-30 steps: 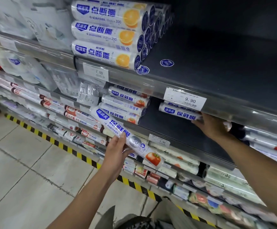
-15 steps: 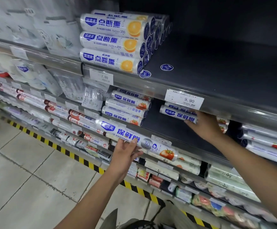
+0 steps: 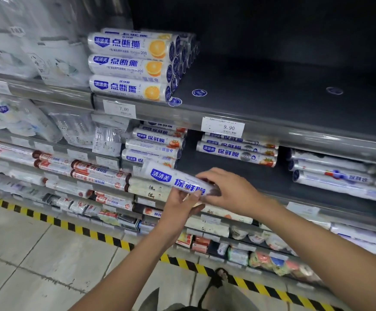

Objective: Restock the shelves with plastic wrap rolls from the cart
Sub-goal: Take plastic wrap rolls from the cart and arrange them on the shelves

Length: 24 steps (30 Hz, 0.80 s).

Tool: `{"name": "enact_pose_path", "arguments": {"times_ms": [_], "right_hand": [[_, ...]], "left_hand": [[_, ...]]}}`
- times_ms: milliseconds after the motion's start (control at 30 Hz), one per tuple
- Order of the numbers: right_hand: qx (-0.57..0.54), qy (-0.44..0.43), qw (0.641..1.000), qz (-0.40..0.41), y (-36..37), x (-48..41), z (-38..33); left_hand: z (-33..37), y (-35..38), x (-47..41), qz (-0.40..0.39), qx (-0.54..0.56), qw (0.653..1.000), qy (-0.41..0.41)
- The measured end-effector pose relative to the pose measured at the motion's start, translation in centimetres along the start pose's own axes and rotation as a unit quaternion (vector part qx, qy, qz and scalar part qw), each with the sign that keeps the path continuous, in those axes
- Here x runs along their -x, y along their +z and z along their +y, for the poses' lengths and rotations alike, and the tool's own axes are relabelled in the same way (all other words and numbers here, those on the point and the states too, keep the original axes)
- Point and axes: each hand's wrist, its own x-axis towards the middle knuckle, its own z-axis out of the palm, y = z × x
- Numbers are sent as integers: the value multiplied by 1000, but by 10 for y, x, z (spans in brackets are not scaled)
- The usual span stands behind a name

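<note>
**Roll in both hands, headed for the shelf gap**

Both hands grip one plastic wrap roll (image 3: 171,178) at frame centre. The left hand (image 3: 179,206) cups it from below and the right hand (image 3: 229,190) curls over its right end. It hangs just before the middle shelf (image 3: 278,176), not yet resting there. The step in hand looks like placing. Next it likely needs laying into the dark gap between the left stack (image 3: 153,145) and the right stack (image 3: 238,150).

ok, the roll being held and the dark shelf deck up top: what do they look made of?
White blue-lettered plastic wrap roll, gripped by left hand and right hand: glossy plastic film sleeve, judging by its soft highlights. Dark grey shelf deck: matte, likely painted metal; flat, no glare, but the material is uncertain.
</note>
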Motion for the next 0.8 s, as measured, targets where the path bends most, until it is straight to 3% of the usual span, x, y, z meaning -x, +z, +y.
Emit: {"name": "enact_pose_path", "arguments": {"times_ms": [67,133,200,300,367,467,567,800], "right_hand": [[16,17,1000,13,-7,6,9],[28,46,998,26,-16,11,23],[31,83,995,37,-24,12,43],[23,130,990,57,-31,8,77],[15,145,987,65,-33,3,99],[22,144,988,57,-31,-7,126],[43,153,987,38,-27,-18,147],[44,171,983,45,-10,-35,179]], "left_hand": [[-3,1,-6,-37,-122,991,32],[-8,-2,-15,-95,-269,955,75],[-18,-8,-28,-117,-439,881,132],[-36,-18,-54,-93,-643,735,192],[-43,-20,-70,-88,-707,677,186],[-46,-17,-90,-89,-759,620,174],[-50,-15,-104,-90,-787,592,150],[-68,-18,-113,-83,-778,608,135]]}}
